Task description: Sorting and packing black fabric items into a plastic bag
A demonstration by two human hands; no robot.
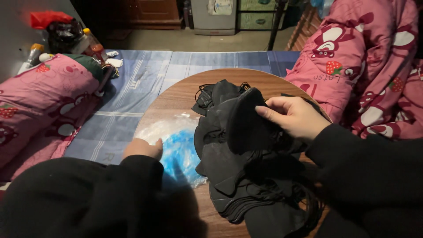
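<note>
A pile of black cloth face masks (246, 176) with thin ear loops lies on a round wooden table (176, 99). My right hand (293, 117) pinches one black mask (246, 121) and holds it up above the pile. Left of the pile lies a clear plastic bag (169, 132) with something blue (180, 152) inside. My left hand (143, 147) rests on that bag, fingers curled; I cannot tell whether it grips the plastic. Both arms wear black sleeves.
The table stands on a blue checked sheet (132, 97). A pink patterned pillow (42, 97) lies at the left and a pink patterned quilt (365, 66) at the right. Bottles and a dark helmet (64, 33) sit at the far left corner.
</note>
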